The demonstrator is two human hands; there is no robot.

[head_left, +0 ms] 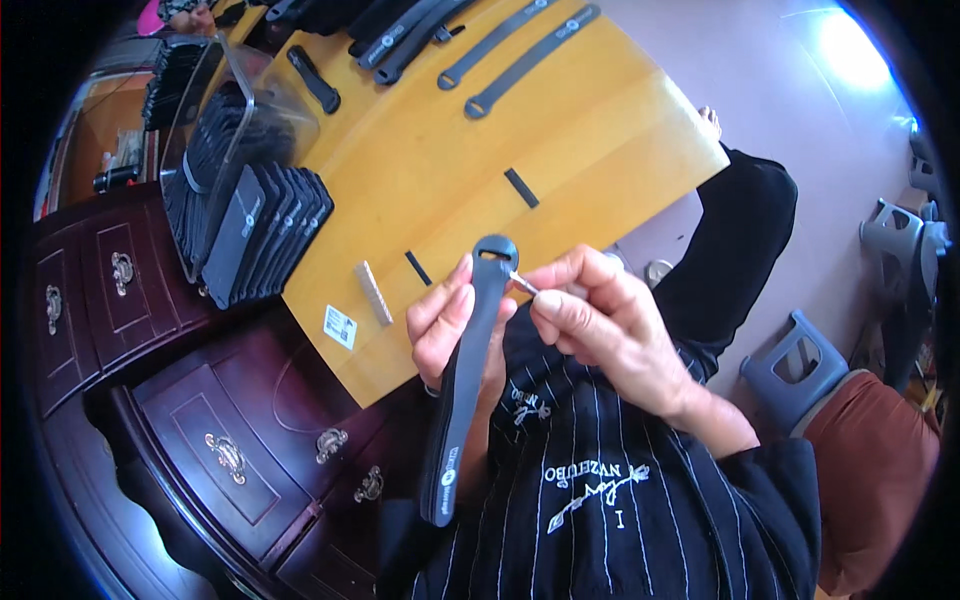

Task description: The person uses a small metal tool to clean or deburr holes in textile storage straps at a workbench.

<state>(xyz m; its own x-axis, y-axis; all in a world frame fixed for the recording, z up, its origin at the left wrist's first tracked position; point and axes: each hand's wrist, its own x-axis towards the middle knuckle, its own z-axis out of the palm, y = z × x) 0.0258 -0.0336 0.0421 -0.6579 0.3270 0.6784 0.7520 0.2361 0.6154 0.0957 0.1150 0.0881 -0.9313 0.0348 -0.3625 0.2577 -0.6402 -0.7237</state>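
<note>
My left hand (440, 335) is closed around a long black strap (470, 375) with a slotted, rounded head at its upper end. The strap slants down toward my body, and its thick edge looks like more than one layer. Between the thumb and fingers of my right hand (615, 325) is a slim silvery piece (523, 284), its tip touching the strap just below the slot. What kind of piece it is cannot be made out. Two short black strips (521, 187) lie on the yellow table (430, 170), along with a pale ridged bar (374, 293) and a white label (340, 327).
Similar straps (530, 60) lie at the table's far side. A clear plastic bin (245, 90) and stacked black pieces (265, 235) stand at the left, above dark wooden drawers (225, 450). Grey stools (795, 360) and a brown-covered seat (870, 480) are at the right.
</note>
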